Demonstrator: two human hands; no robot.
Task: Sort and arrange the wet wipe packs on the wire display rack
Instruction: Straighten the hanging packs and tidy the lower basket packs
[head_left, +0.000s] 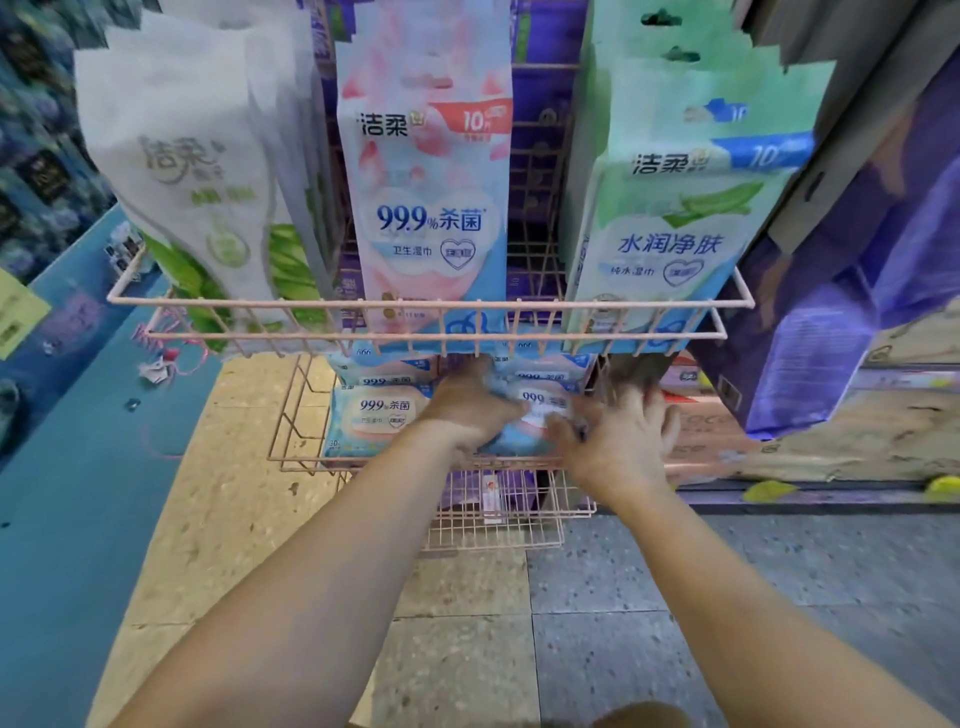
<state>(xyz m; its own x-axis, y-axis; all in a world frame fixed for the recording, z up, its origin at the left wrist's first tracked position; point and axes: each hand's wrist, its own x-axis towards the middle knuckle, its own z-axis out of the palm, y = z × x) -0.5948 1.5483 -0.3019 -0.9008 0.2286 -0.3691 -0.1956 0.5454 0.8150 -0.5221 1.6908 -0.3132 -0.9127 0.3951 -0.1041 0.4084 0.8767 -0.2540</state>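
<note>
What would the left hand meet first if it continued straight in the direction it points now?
Probably the pink-and-blue 99.9% wipe packs stacked at the back of the middle wire basket. The left hand already rests on the front pack and points inward; depth there is unclear.

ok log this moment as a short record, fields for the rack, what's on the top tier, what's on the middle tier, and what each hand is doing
rack: pink wire display rack, tiered baskets
top tier: white-and-green packs at left, pink 99.9% packs in the middle, green-and-blue packs at right, all upright
middle tier: flat 99.9% packs, stacked
left hand: on a blue-and-pink pack in the middle basket
right hand: at the same pack's right side, blurred, grip unclear
</note>
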